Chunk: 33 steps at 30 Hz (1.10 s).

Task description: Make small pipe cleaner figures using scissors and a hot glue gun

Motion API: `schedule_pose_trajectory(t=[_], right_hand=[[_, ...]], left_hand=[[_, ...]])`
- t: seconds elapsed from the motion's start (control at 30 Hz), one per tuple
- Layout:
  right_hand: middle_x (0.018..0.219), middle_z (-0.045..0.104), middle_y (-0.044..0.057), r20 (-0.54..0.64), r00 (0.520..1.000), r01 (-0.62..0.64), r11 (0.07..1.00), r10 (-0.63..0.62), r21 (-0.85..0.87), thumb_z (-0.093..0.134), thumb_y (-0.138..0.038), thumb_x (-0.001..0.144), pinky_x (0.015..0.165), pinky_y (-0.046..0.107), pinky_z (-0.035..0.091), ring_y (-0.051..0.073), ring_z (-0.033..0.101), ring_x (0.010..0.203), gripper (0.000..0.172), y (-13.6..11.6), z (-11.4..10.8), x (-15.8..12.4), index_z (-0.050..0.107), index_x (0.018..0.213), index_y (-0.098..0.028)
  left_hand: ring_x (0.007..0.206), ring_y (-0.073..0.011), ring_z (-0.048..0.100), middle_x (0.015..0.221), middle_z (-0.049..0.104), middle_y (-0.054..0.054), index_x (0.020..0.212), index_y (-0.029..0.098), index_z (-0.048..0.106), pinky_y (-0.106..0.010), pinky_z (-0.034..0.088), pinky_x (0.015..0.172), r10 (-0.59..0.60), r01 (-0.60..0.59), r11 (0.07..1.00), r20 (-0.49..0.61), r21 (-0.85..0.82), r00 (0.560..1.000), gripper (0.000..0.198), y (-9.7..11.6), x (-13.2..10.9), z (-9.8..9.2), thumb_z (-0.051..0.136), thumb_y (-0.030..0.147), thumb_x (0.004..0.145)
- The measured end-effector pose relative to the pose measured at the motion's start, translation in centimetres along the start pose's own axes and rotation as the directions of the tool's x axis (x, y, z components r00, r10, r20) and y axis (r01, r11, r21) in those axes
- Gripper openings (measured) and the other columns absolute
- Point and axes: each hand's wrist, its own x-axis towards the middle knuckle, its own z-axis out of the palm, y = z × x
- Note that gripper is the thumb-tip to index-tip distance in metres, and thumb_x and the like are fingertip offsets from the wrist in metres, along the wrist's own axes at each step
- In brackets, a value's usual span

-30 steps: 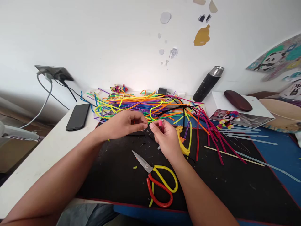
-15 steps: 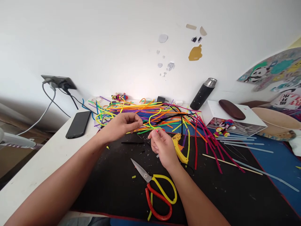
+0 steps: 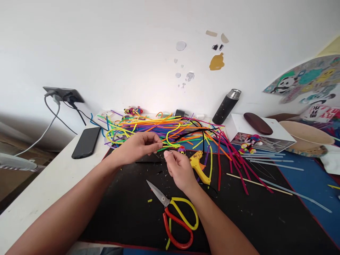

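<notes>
My left hand (image 3: 147,145) is raised over the black mat (image 3: 119,209), thumb and fingertips pinched together; anything between them is too small to make out. Close on its right, my right hand (image 3: 178,166) has its fingers curled round something mostly hidden. A small purple and red piece (image 3: 181,149) shows just behind those fingers. Nearer to me lie scissors (image 3: 172,219) with one red and one yellow handle. Just right of my right hand is a yellow glue gun (image 3: 200,168). Behind both hands spreads a pile of coloured pipe cleaners (image 3: 159,125).
A phone (image 3: 86,142) lies at the left. Along the back right stand a black flask (image 3: 226,106) and a white box (image 3: 265,131) with a dark red case (image 3: 258,123) on top. A small colourful figure (image 3: 249,144) and translucent sticks (image 3: 276,161) are in front of the box.
The view has shifted slightly. My right hand has turned and moved a little down and left, and the purple and red piece now shows behind its fingers.
</notes>
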Motion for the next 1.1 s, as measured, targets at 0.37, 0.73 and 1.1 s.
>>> schedule_pose_trajectory(t=[0.37, 0.73, 1.1], right_hand=[[0.055, 0.037, -0.007, -0.014, 1.000, 0.013, 0.980, -0.017, -0.198, 0.054, -0.052, 0.098, 0.051, 0.029, 0.024, 0.012, 0.032, 0.052, 0.046, -0.8, 0.3, -0.2, 0.038, 0.066, -0.025], [0.057, 0.037, -0.007, -0.010, 1.000, 0.003, 0.976, -0.005, -0.216, 0.054, -0.047, 0.094, 0.052, 0.029, 0.024, 0.012, 0.032, 0.054, 0.040, -1.1, 0.8, -0.3, 0.038, 0.065, -0.025], [0.053, 0.036, -0.007, -0.008, 0.999, -0.054, 0.989, 0.053, -0.141, 0.055, -0.049, 0.095, 0.048, 0.028, 0.023, 0.012, 0.035, 0.048, 0.039, -0.6, 1.0, -0.3, 0.039, 0.067, -0.026]], left_hand=[[0.067, -0.0128, 0.053, 0.073, 0.062, 0.002, 0.086, 0.018, 0.066, -0.023, 0.043, 0.062, 0.022, -0.020, 1.000, 0.053, -0.023, 0.998, 0.033, 0.1, -0.1, 0.5, 0.071, 0.050, 0.093], [0.066, -0.0132, 0.053, 0.072, 0.062, 0.001, 0.085, 0.018, 0.065, -0.024, 0.042, 0.061, 0.017, -0.017, 1.000, 0.062, -0.001, 0.998, 0.038, 0.2, -0.2, 0.7, 0.071, 0.055, 0.090], [0.066, -0.0137, 0.054, 0.073, 0.062, 0.002, 0.085, 0.018, 0.066, -0.024, 0.043, 0.063, 0.006, -0.006, 1.000, 0.069, -0.001, 0.998, 0.036, 0.4, -0.1, 0.7, 0.071, 0.054, 0.090]])
